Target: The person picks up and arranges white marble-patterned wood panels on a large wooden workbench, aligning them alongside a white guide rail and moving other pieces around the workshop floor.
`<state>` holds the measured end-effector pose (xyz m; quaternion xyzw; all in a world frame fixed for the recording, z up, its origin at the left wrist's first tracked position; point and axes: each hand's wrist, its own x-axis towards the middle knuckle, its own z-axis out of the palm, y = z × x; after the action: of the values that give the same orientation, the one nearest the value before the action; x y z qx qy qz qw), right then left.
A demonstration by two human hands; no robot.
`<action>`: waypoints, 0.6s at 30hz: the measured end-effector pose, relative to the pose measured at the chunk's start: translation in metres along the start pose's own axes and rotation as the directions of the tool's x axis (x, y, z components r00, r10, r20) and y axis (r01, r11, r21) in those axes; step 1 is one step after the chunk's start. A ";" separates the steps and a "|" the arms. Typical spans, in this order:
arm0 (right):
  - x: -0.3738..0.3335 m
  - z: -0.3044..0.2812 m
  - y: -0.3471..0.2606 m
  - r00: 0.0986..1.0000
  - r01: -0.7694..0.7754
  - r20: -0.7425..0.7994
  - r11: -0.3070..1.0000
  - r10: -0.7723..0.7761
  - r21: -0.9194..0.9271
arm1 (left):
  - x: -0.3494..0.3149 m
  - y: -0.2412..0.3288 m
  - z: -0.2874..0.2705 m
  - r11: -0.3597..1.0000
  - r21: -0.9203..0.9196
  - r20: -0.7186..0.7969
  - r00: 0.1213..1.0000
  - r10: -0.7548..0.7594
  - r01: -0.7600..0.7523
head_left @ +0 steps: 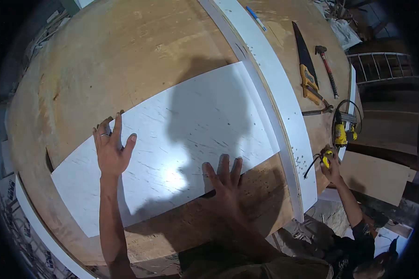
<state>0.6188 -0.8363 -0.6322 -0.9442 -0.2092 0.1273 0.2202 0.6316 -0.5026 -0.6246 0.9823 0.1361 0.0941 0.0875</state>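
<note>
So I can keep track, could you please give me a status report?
Left hand open, at far edge of white panel; right hand open, at near edge. Panel lying on brown board. Co-worker's hand off right, clear of panel.

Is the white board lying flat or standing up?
Lying flat. The white board covers part of the wooden surface, and the left hand and right hand rest spread at its edges.

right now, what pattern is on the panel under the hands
The panel is white with scattered short dark streaks, clearest in the head view.
</note>
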 end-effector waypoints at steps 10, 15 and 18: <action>0.008 -0.012 0.000 0.999 0.039 0.037 0.999 -0.038 -0.022 | 0.011 0.000 0.000 1.000 -0.003 -0.002 1.000 0.000 0.000; 0.011 -0.016 0.001 0.994 0.015 0.106 0.999 -0.010 -0.051 | 0.013 0.001 0.001 1.000 -0.022 0.002 1.000 -0.005 0.005; 0.015 -0.022 -0.008 0.993 -0.020 0.111 0.998 0.027 -0.063 | 0.015 -0.001 0.000 1.000 0.011 0.007 1.000 -0.011 0.011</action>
<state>0.6364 -0.8308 -0.6111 -0.9443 -0.2140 0.1762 0.1775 0.6455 -0.4970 -0.6223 0.9824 0.1415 0.0894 0.0830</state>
